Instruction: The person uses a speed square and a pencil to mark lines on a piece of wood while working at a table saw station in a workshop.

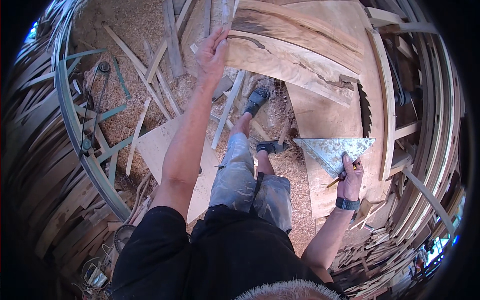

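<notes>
Pale wooden board with dark, irregular streaks (287, 62): lies on the light-brown plywood counter (332, 122); long axis slants from upper left to lower right, the right end pointing toward the toothed dark saw blade (365, 112) and just beside it.
Grey, mottled triangular plate (325, 152): held over the counter, near the blade's closer end; long edge faces away and runs left to right, opposite corner points back toward the person. Contact with the counter cannot be told.
Left hand (211, 55): arm extended far forward, fingers bent at the board's left end; whether they clamp it cannot be told.
Right hand (351, 181): elbow bent, forearm angled forward; grip closed on the plate, thumb laid on its face, a slim yellow stick (332, 184) tucked in the same fingers.
Second board, brown with a broad dark streak (310, 37): lies beyond the pale one, roughly parallel.
Floor (299, 200): covered in fine wood shavings.
</notes>
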Action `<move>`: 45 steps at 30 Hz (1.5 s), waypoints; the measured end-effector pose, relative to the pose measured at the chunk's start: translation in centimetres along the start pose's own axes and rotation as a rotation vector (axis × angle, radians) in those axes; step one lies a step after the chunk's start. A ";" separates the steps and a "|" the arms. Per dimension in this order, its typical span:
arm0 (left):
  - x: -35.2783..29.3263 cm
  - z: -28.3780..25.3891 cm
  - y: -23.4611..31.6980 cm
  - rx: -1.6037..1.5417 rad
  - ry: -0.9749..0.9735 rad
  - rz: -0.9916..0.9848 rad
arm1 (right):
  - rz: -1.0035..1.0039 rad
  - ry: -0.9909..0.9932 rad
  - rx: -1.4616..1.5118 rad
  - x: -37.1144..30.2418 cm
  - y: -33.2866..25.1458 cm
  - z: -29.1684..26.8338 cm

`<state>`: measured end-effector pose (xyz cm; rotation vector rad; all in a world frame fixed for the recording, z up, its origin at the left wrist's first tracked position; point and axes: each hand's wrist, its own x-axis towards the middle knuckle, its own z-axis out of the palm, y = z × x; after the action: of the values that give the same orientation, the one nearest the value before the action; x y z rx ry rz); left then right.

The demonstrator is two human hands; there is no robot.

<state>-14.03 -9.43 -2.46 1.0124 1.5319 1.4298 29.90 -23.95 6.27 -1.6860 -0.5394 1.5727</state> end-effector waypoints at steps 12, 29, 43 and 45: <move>-14.0 3.3 4.8 -0.076 -0.302 -0.179 | 0.008 -0.058 0.040 1.8 -1.4 6.0; -15.5 8.6 5.5 -0.509 -0.234 -0.243 | 0.043 -0.170 0.191 2.0 -0.3 12.5; -15.9 8.6 4.0 -0.418 -0.040 -0.385 | 0.031 -0.335 0.127 1.8 1.3 16.8; -17.3 10.1 4.1 -0.494 -0.016 -0.370 | -0.009 -0.358 0.136 1.7 1.5 17.9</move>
<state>1.84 -21.63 1.58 0.4172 1.1871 1.4236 12.56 -19.37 4.77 -1.3053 -0.6014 1.8737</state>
